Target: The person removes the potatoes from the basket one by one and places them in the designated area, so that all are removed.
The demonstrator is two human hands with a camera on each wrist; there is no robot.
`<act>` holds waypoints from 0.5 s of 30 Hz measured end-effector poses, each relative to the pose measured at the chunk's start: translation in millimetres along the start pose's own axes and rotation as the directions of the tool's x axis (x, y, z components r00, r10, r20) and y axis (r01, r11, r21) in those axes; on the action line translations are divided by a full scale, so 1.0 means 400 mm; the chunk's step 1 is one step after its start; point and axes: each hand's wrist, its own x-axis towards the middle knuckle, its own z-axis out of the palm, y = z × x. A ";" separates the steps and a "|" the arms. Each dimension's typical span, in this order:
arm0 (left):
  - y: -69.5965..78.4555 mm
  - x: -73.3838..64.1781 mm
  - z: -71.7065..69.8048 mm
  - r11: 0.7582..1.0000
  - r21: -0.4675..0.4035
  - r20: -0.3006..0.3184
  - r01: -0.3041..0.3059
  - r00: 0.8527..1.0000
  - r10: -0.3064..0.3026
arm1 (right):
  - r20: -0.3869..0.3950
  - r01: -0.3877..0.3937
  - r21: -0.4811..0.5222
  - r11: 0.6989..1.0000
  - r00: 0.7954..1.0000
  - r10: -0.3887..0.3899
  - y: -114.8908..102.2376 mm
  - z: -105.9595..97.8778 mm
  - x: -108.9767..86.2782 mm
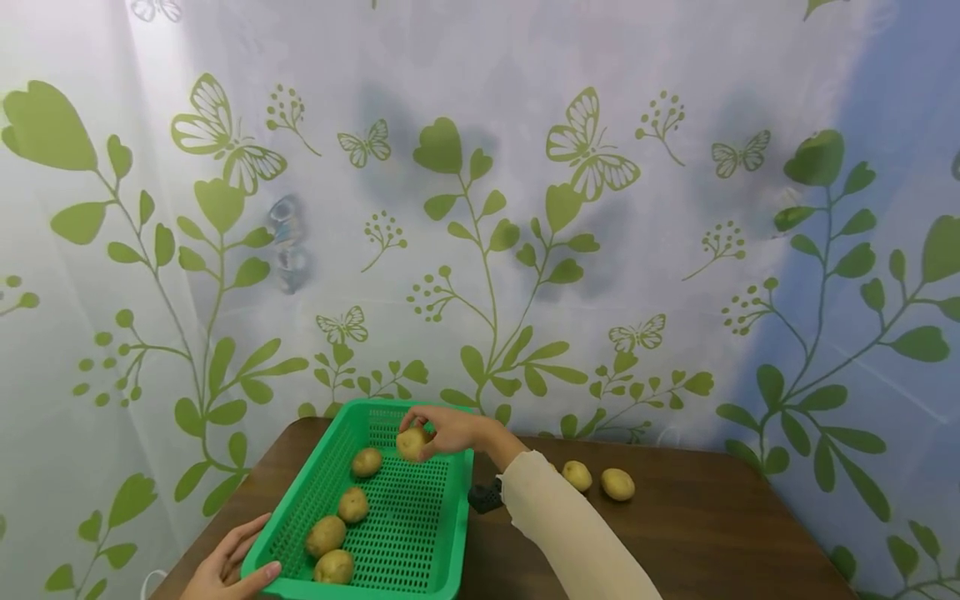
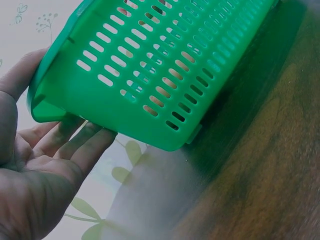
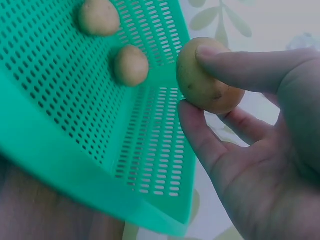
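Between the thumb and fingertips of my right hand (image 1: 450, 429) is a potato (image 1: 412, 444), held above the far part of a green plastic basket (image 1: 459, 533). The right wrist view shows that potato (image 3: 200, 75) pinched clear of the mesh. My left hand (image 1: 228, 567) grips the basket's near left corner. In the left wrist view its thumb lies over the rim (image 2: 40, 80) and its fingers touch the outer wall. Several potatoes lie along the basket's left side, among them one at the back (image 1: 367, 462) and one in the near corner (image 1: 334, 567).
To the right of the basket, potatoes (image 1: 618, 484) lie on the dark wooden table (image 1: 697, 525), one partly hidden behind my right sleeve (image 1: 562, 517). A curtain (image 1: 480, 250) with leaves and butterflies hangs behind the table's far edge.
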 end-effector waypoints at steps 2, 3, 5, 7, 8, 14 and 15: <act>0.000 0.000 0.002 1.000 0.005 -0.015 0.012 1.000 -0.012 | -0.005 0.005 0.015 1.000 1.000 -0.004 0.003 -0.008 -0.011; 0.000 0.000 0.003 1.000 0.006 -0.021 0.017 1.000 -0.017 | -0.008 0.008 0.023 1.000 1.000 -0.008 0.004 -0.012 -0.016; 0.000 0.000 0.004 1.000 0.013 -0.024 0.020 1.000 -0.019 | -0.021 0.016 0.031 0.999 1.000 -0.015 0.008 -0.020 -0.025; 0.000 -0.001 0.003 1.000 0.015 -0.013 0.000 1.000 0.000 | -0.037 0.028 0.050 0.998 0.999 -0.026 0.010 -0.028 -0.034; 0.001 -0.001 0.002 1.000 0.015 -0.008 -0.007 1.000 0.007 | -0.045 0.035 0.058 0.998 0.998 -0.033 0.012 -0.030 -0.038; 0.004 -0.002 0.002 1.000 0.008 -0.010 -0.010 1.000 0.011 | -0.074 0.044 0.076 0.996 0.997 -0.038 0.035 -0.039 -0.061; 0.004 -0.002 0.002 1.000 0.010 -0.015 -0.006 1.000 0.006 | -0.078 0.040 0.081 0.996 0.996 -0.034 0.040 -0.040 -0.066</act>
